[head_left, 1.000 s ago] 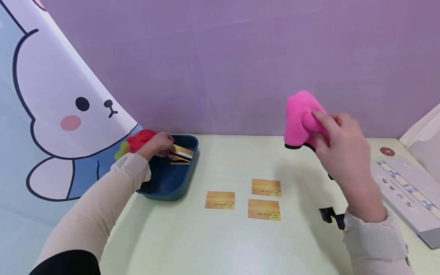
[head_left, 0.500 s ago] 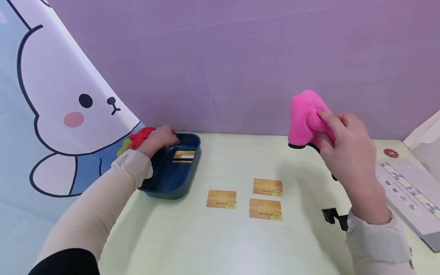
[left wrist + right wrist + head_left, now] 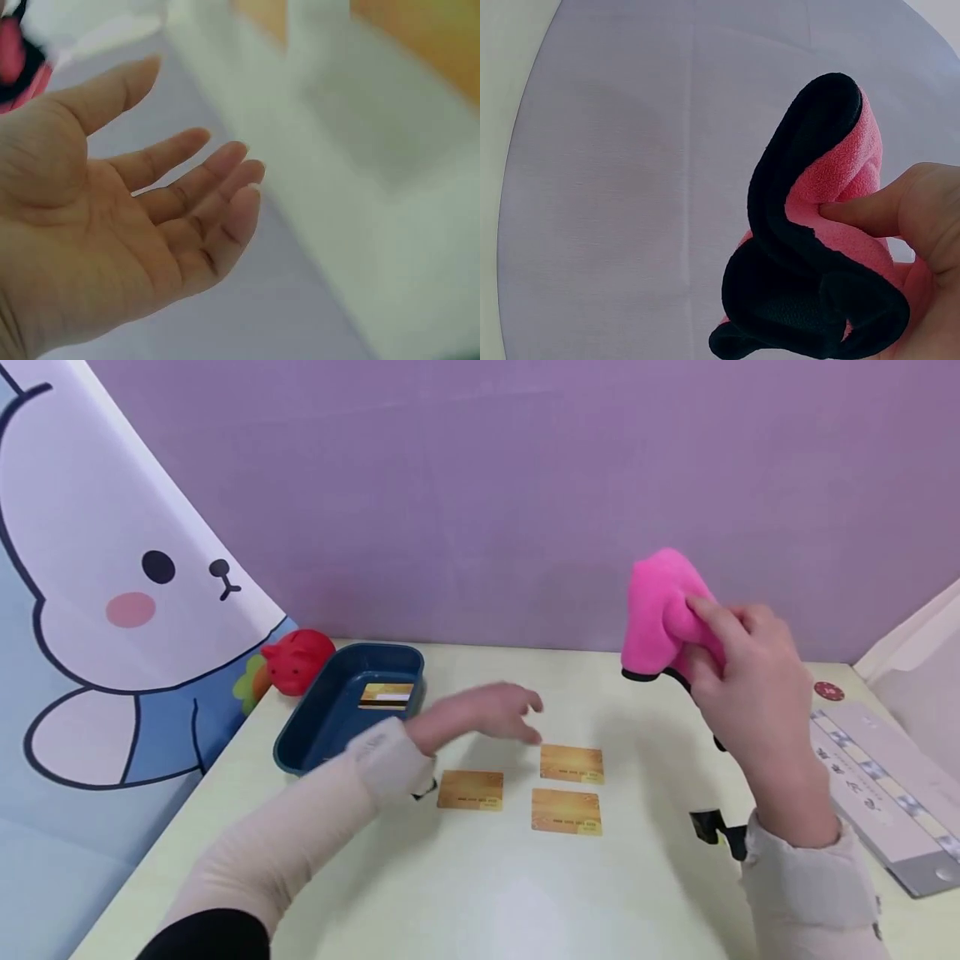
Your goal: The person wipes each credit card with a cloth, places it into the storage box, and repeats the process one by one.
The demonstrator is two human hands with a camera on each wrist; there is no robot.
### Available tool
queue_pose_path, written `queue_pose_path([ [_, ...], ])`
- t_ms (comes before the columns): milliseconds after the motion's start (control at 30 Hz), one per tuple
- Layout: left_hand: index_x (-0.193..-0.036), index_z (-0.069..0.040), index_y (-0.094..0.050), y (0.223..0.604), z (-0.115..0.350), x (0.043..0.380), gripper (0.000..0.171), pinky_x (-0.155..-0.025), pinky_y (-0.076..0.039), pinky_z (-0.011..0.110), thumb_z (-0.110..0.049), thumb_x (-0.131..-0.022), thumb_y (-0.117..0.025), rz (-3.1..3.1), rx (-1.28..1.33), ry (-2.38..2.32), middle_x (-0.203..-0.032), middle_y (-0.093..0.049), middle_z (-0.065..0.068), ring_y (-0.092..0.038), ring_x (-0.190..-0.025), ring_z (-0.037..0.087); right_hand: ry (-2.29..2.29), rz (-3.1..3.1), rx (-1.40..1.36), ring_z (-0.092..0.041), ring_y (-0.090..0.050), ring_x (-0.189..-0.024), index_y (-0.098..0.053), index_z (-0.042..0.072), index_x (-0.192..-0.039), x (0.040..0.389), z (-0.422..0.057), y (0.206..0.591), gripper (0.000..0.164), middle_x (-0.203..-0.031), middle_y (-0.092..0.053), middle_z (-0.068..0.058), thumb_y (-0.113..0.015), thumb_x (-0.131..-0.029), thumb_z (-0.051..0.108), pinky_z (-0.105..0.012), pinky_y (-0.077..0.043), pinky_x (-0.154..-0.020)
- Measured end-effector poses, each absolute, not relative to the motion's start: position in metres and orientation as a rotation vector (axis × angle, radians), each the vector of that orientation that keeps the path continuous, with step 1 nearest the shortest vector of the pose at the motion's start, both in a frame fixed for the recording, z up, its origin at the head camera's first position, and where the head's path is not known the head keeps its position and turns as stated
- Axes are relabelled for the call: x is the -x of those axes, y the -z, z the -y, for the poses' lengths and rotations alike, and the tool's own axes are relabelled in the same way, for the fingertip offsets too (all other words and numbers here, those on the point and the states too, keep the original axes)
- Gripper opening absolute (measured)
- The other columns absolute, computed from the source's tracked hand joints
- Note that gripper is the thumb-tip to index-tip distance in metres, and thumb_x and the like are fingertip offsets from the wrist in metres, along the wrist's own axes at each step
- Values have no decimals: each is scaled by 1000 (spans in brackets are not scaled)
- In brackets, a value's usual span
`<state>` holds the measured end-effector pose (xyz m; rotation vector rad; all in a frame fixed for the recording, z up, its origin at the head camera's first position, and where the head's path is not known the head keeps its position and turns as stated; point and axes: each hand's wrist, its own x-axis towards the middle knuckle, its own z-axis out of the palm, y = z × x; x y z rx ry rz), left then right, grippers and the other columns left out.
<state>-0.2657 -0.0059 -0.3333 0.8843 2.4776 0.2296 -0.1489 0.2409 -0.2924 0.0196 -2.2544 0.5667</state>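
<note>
Pink plush fabric edged in black, a soft folded piece (image 3: 658, 610), is held up above the far right of the counter (image 3: 480, 889) by the right hand (image 3: 757, 693); it is pinched between thumb and fingers, so that grip is closed on the cloth, and the folded black edging is shown in the right wrist view. The left hand (image 3: 486, 711) is held over the middle of the counter, its grip loosely spread, fingers slightly bent, with nothing grasped. Near it, three flat gold rectangular cards are laid apart: a left card (image 3: 471, 791), a far right card (image 3: 572, 764) and a near right card (image 3: 567, 812). To the left is set a dark blue rounded rectangular tray (image 3: 315, 727), in whose far right part a gold card with a black stripe and a white strip (image 3: 386, 696) is laid. Just left of the tray a glossy red pig figure (image 3: 300, 662) is placed. At the far right, a round red chip (image 3: 828, 691) is seen beyond a flat pale grey box (image 3: 862, 814) with a patterned band.
</note>
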Motion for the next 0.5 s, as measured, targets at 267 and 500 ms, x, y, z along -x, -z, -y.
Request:
queue_pose_path([
  [267,-128,-13,-55,380,-42,252,54,-82,-48,29,-40,-86,-75,-2485,-975,76,-120,-50,4,-48,-105,18,-564,2236,-13,-44,-53,-102,-64,12,-134,146,-243,296,43,-112,-60,-27,-59,-92,7,-61,-39,-72],
  [500,-123,-11,-53,384,-46,265,52,-80,-45,30,-37,-84,-75,-2497,-940,74,-114,-48,4,-45,-104,20,-558,2205,-47,-44,-53,-99,-65,10,-133,148,-241,294,41,-109,-60,-27,-59,-92,6,-59,-40,-73],
])
